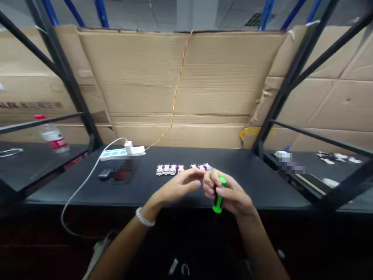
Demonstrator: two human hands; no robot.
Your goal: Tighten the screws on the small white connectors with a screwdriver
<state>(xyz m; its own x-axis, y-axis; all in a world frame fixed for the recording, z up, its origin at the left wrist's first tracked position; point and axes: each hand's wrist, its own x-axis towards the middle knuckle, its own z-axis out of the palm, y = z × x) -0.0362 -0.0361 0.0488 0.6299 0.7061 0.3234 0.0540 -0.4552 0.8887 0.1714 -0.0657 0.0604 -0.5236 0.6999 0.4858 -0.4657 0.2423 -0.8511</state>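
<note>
My right hand (230, 190) is closed around a short green and black screwdriver (217, 206), its handle upright in the fingers; the shaft is not clearly visible. My left hand (180, 184) reaches in from the left with fingers stretched out and the thumb apart, holding nothing that I can see. Its fingertips are close to the right hand. Just beyond both hands, small white and purple pieces (166, 169) stand in a row on the black tabletop (140, 190). A second group of these pieces (201, 167) sits behind the fingers, partly hidden.
A white power strip (119, 153) with a plugged-in adapter (128, 147) lies back left, its white cable (87, 175) looping over the front edge. A small dark object (105, 174) lies nearby. Cardboard (218, 85) closes the back; black metal posts (279, 101) flank both sides. A bottle (54, 136) stands left.
</note>
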